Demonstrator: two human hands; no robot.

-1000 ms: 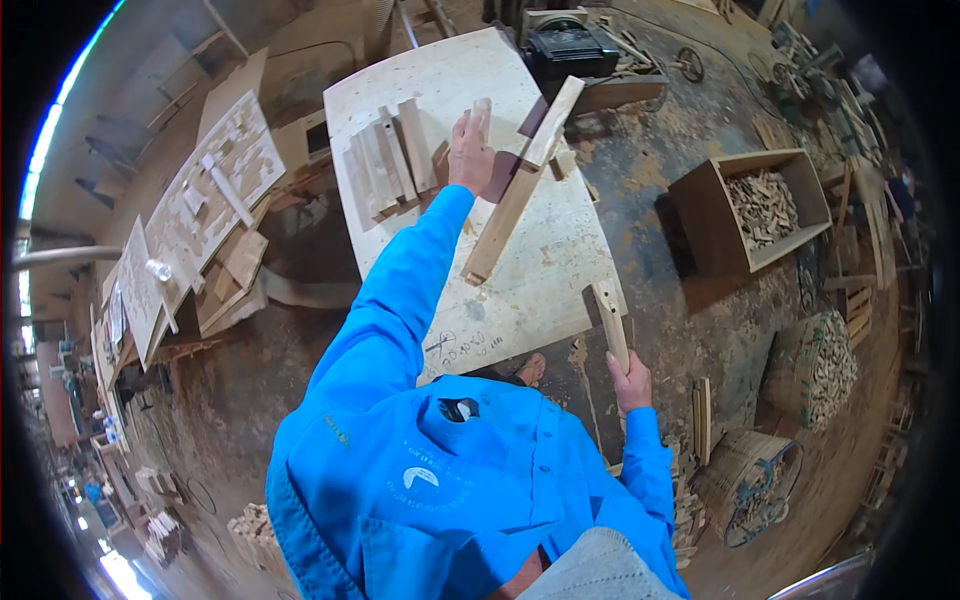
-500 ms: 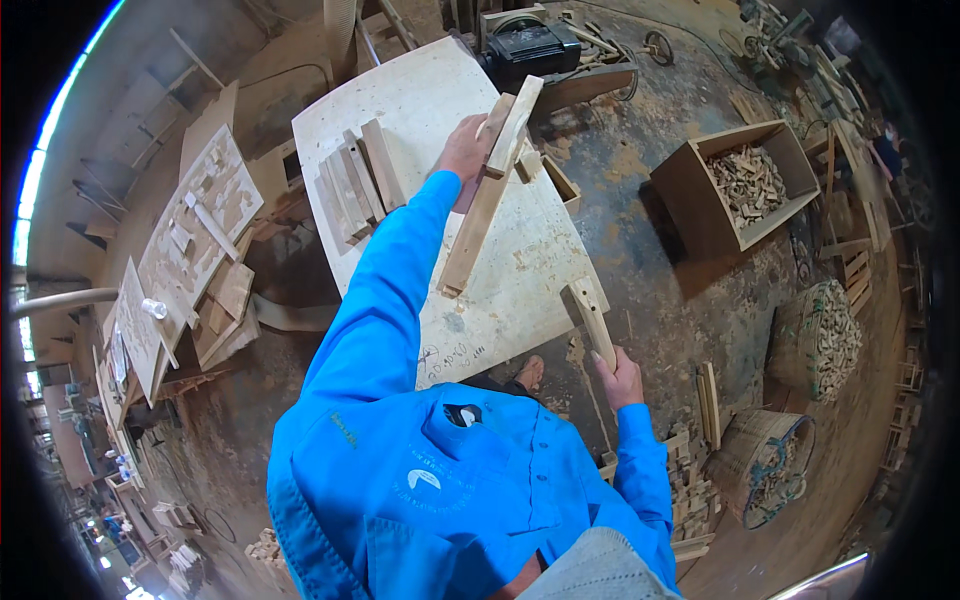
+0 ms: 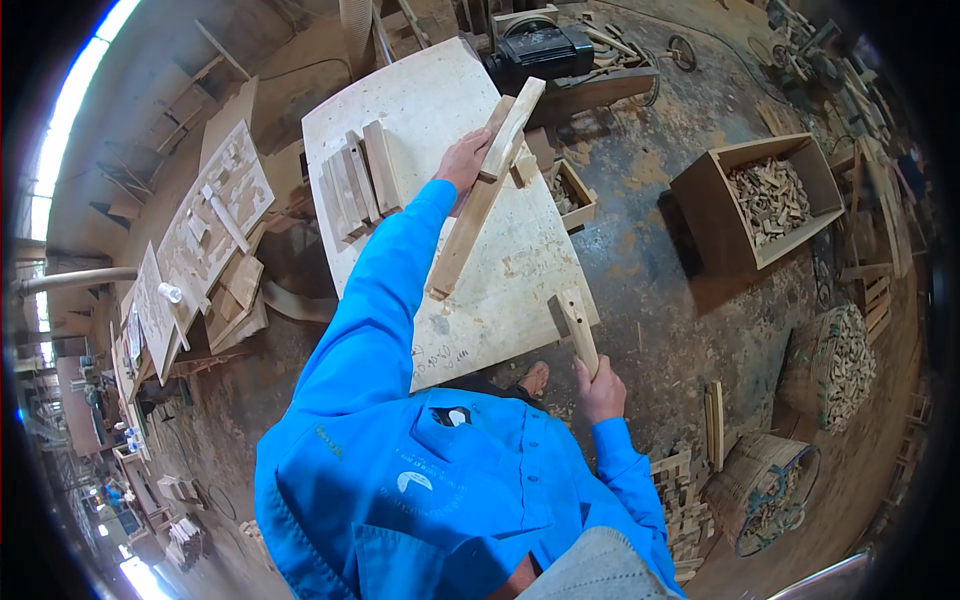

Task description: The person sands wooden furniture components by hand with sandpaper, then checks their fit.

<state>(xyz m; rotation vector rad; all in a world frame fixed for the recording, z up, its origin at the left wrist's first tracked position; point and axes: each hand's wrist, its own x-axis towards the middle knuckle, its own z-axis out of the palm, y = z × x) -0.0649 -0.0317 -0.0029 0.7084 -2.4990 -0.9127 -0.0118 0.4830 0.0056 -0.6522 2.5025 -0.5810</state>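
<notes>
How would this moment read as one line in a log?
left hand: grips long wooden batten on pale plywood worktop | right hand: holds short wooden mallet

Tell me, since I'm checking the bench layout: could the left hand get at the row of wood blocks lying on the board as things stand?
Probably yes: the left hand is just beside the wood blocks with bare board between, but it grips a long slat.

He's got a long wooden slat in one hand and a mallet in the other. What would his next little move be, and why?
Probably lower the long slat flat onto the pale board. The left hand holds it tilted, far end raised, near end touching the board. The right hand grips the wooden mallet near the board's edge, apart from it.
</notes>
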